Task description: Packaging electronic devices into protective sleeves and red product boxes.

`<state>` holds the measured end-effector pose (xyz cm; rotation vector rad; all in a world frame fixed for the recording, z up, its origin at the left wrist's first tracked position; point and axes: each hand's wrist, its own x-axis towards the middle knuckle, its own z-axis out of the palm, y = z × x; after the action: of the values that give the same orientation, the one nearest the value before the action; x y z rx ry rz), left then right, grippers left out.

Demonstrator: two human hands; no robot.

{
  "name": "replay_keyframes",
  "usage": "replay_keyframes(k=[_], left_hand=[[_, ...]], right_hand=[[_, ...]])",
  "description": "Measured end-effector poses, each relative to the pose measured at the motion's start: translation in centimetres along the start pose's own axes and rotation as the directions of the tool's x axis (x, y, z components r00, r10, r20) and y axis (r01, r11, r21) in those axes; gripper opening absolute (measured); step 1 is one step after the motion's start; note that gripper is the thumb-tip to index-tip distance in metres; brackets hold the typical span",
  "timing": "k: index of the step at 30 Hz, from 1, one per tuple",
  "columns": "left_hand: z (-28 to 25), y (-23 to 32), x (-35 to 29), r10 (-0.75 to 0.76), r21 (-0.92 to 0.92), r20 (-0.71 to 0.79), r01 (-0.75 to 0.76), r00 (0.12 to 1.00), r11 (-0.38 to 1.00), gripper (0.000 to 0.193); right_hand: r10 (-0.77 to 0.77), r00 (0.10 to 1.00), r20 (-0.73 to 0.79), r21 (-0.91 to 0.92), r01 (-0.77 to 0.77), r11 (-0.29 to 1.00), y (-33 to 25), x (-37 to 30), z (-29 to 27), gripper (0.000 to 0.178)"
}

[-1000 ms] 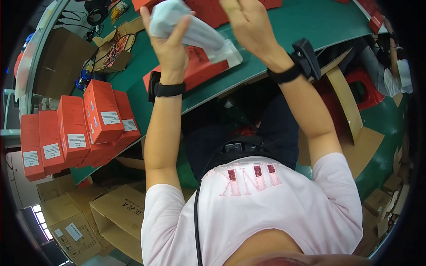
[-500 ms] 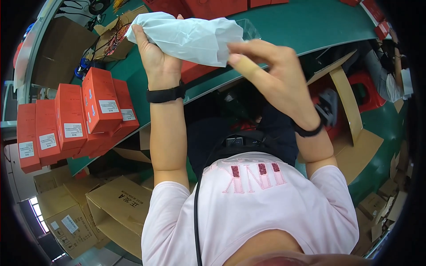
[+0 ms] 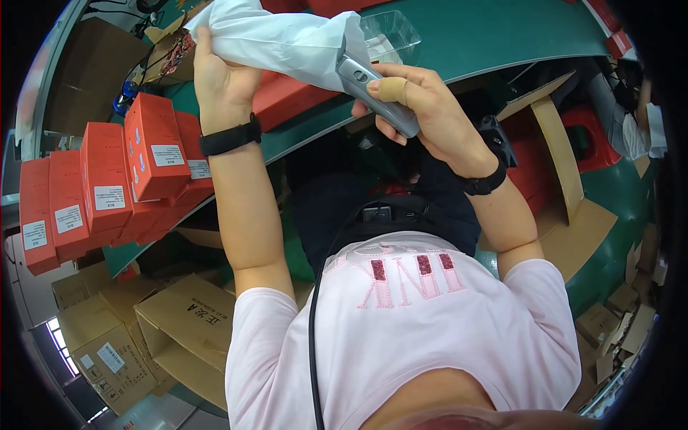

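Note:
My left hand (image 3: pixel 218 75) grips the end of a white plastic-wrapped package (image 3: pixel 283 43) held up over the green table (image 3: pixel 487 32). My right hand (image 3: pixel 416 107) is closed on a grey handheld scanner (image 3: pixel 373 89) whose head touches the package's right end; a tan bandage wraps one finger. Black wristbands sit on both wrists. A clear plastic tray (image 3: pixel 387 32) lies on the table just behind the package, beside a red box (image 3: pixel 294 97).
Several red boxes (image 3: pixel 107 183) with white labels stand in rows on the table at the left. Open brown cartons (image 3: pixel 165 333) sit on the floor at lower left, cardboard sheets (image 3: pixel 566 179) and a red stool at the right.
My right hand has let go of the package and now holds the grey scanner against it. My left hand stays up with the package, which has shifted slightly right.

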<state>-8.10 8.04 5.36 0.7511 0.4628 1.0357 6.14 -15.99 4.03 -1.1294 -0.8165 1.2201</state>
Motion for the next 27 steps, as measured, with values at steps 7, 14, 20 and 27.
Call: replay_keyframes(k=[7,14,20,27], left_hand=[[0.1,-1.1,-0.6,-0.182,-0.145,-0.064,0.171,0.981,0.975,0.044],[-5.9,-0.3,3.3,-0.278,-0.261,0.459,0.427,0.844,0.866,0.045],[-1.6,-0.9,1.6,-0.144,-0.050,0.092,0.149,0.985,0.988,0.047],[4.0,-4.3,-4.2,0.047,-0.041,0.280,-0.037,0.959,0.998,0.045]], right_hand=[[-0.083,0.997,-0.005,-0.013,0.083,0.997,0.1,-1.2,0.4,0.051],[-0.105,0.994,0.002,-0.016,0.105,0.994,0.0,-1.6,0.4,0.058],[-0.108,0.994,0.009,-0.038,0.108,0.993,-0.2,-1.5,-0.1,0.061],[-0.165,0.982,-0.094,-0.188,0.145,0.971,0.1,-1.1,0.3,0.049]])
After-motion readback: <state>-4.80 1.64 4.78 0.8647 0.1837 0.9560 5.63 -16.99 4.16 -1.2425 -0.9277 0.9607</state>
